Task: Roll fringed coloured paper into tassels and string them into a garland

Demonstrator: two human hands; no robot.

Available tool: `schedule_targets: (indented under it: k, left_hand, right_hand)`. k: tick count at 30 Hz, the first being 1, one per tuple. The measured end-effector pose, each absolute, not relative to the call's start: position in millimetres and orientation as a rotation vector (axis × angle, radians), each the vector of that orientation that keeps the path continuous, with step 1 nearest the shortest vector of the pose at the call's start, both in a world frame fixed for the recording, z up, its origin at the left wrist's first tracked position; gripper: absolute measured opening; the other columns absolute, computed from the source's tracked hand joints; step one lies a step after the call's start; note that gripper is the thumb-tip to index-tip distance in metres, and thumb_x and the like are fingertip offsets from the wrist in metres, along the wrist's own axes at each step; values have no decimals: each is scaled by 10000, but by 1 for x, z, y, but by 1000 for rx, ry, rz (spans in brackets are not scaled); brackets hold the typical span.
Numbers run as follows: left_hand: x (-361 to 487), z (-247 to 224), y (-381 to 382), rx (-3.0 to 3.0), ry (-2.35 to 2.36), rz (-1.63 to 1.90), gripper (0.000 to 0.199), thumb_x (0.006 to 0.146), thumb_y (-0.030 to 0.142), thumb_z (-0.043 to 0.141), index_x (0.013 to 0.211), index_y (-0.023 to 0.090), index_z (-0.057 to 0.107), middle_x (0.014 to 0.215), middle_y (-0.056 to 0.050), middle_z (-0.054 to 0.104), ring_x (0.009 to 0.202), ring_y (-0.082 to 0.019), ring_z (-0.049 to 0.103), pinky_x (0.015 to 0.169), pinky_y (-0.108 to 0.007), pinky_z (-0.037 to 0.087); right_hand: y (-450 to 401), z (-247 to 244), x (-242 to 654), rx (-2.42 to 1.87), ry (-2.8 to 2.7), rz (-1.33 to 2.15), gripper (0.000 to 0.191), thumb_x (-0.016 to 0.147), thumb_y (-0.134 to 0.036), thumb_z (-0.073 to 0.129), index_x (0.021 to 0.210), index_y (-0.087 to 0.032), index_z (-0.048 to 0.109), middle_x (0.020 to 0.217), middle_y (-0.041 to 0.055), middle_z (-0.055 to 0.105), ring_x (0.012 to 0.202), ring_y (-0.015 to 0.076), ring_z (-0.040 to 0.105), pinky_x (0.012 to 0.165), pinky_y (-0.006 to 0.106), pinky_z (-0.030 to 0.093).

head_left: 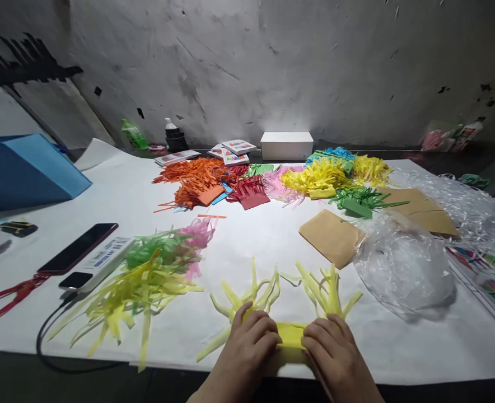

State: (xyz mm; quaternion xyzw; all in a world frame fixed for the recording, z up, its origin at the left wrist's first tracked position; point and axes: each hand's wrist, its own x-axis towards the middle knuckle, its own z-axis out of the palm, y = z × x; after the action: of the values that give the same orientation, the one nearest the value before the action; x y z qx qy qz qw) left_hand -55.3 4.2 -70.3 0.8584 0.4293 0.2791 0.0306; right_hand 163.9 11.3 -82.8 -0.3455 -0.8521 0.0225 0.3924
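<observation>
Both grips [251, 341] on yellow paper [290, 336]; rear bag [444, 128], pink contents [433, 139].

- Looks to me like a makeshift craft workshop.
- The grey wall [230, 67] behind is scuffed, chipped and marked with black.
- A broad white work surface [251, 240] before it.
- Fringed paper bundles [197, 173] lie heaped in many colours, with yellow paper [290, 334] at the near edge.
- Clear plastic [402, 268] and brown sheets [331, 238] rightward.
</observation>
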Motion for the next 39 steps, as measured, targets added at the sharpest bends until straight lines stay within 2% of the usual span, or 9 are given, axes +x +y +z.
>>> schedule_targets:
  k: [8,12,15,20,23,26,30,35,39]
  left_hand:
    - [-46,-61,7,2391,1687,789,155,879,136,527,755,203,590,852,-38,633,835,-234,567,860,-463,397]
    - [-46,-66,14,2432,1671,867,122,871,110,547,825,205,608,938,-51,652,895,-233,575,895,-454,374]
    - [-50,-65,13,2589,1391,862,201,939,90,481,889,223,623,924,-19,678,894,-200,573,975,-440,326]
    - [-54,-61,-4,2653,1154,797,98,968,267,561,906,212,613,870,-3,682,836,-185,550,964,-395,338]
    - [-55,-60,-13,2674,1069,800,170,985,338,539,893,210,603,872,-8,693,840,-185,557,962,-381,340]
    - [-54,-59,-15,2649,1115,819,208,1018,200,450,872,210,598,863,-5,697,857,-173,566,994,-368,318]
    - [-54,-61,-15,2612,1086,840,219,996,132,467,851,212,610,854,2,700,859,-158,581,1031,-358,313]
    - [-54,-72,-16,2548,1092,984,242,999,129,454,836,210,612,856,-5,689,880,-165,585,1053,-396,292]
    - [-53,-68,-15,2580,1073,966,222,1005,127,452,891,199,628,895,-19,686,897,-171,573,1038,-380,297]
  right_hand:
    - [13,-92,160,-1236,-2036,-33,250,986,-176,450,764,-215,558,791,27,603,745,203,569,839,405,387]
    - [16,-91,155,-1140,-2087,-90,202,985,-141,446,1032,-186,638,953,80,653,888,233,603,862,396,426]
    - [13,-83,159,-942,-2189,11,286,975,-73,392,1038,-177,651,925,76,661,865,212,602,836,351,446]
    - [2,-79,169,-855,-2219,50,275,1013,-375,468,933,-195,659,866,33,669,822,200,606,907,349,399]
    - [-3,-83,170,-865,-2180,10,318,993,-463,505,920,-202,672,821,12,674,822,187,628,979,352,355]
    - [-7,-86,167,-857,-2118,-100,298,986,-441,517,999,-206,699,932,58,722,983,215,648,1082,402,305]
    - [-9,-84,171,-840,-2089,-142,159,944,-321,599,846,-234,691,1044,53,749,1120,222,634,1167,443,234]
    - [-14,-80,183,-1017,-2057,-247,159,931,-318,632,940,-180,712,1120,134,739,1118,272,661,1179,505,236]
    - [-19,-88,168,-892,-2044,-320,165,958,-177,573,932,-200,734,1006,64,780,1016,221,715,1193,488,235]
